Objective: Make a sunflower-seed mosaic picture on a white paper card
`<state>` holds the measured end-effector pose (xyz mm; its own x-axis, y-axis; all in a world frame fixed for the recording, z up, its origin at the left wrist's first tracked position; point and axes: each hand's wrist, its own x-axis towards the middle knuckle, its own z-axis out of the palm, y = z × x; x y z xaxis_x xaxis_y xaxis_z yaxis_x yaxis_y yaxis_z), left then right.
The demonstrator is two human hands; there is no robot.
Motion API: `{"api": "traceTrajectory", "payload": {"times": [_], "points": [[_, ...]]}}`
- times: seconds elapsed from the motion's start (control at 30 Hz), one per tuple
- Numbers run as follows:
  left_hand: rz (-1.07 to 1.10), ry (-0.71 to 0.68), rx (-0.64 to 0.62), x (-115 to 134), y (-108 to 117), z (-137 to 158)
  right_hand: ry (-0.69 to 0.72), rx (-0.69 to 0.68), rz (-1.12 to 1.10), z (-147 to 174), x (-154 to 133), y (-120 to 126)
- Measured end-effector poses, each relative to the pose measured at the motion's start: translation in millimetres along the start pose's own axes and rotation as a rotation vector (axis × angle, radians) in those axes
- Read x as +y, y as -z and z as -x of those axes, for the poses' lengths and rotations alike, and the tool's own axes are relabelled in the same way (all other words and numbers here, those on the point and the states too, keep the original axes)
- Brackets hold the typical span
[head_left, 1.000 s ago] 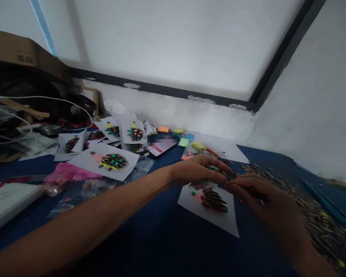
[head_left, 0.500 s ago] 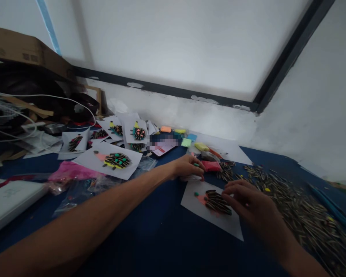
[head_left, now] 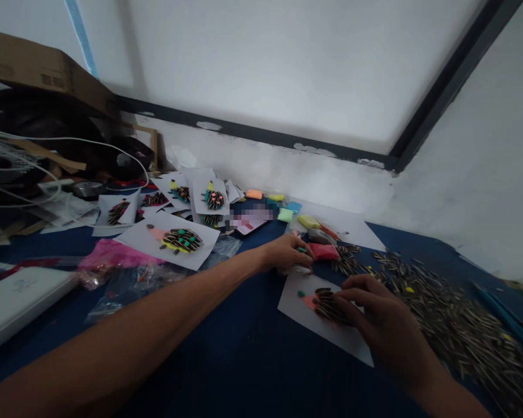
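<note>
A white sheet (head_left: 305, 322) lies on the blue table, bearing a hedgehog figure (head_left: 325, 303) of striped sunflower seeds set in pink clay, with a green nose. My right hand (head_left: 375, 307) hangs over the figure's right side, thumb and forefinger close together at the seeds; whether a small piece sits between them is hidden. Just beyond the sheet's far left corner, my left hand (head_left: 287, 252) has its fingers curled around a bit of green clay (head_left: 303, 250). Clear plastic shows beneath that hand. Right beside its fingertips rests a red clay packet (head_left: 323, 251).
A big spread of sunflower seeds (head_left: 457, 319) covers the right side. Several finished hedgehog sheets (head_left: 192, 232) lie at the back left, near a phone (head_left: 255, 219). Clay packets (head_left: 285, 215) line the back. A white box (head_left: 26, 299) and plastic bags (head_left: 126, 287) occupy the left.
My right hand has moved slightly left and down onto the seed figure, covering more of its right side. My left hand keeps its place. The whole view has shifted a little.
</note>
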<state>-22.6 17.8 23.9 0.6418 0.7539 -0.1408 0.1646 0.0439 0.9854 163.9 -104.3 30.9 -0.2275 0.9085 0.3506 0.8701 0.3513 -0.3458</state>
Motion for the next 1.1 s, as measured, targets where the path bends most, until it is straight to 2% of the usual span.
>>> {"api": "traceTrajectory", "payload": {"times": [0.23,0.5,1.1], "points": [[-0.029,0.021,-0.008,-1,0,0,0.003,0.0,0.005,0,0,0],[-0.003,-0.053,-0.01,-7,2,-4,0.014,-0.012,0.003,0,1,2],[-0.017,-0.034,-0.014,-10,3,-8,0.084,-0.006,0.02,0,2,4]]}}
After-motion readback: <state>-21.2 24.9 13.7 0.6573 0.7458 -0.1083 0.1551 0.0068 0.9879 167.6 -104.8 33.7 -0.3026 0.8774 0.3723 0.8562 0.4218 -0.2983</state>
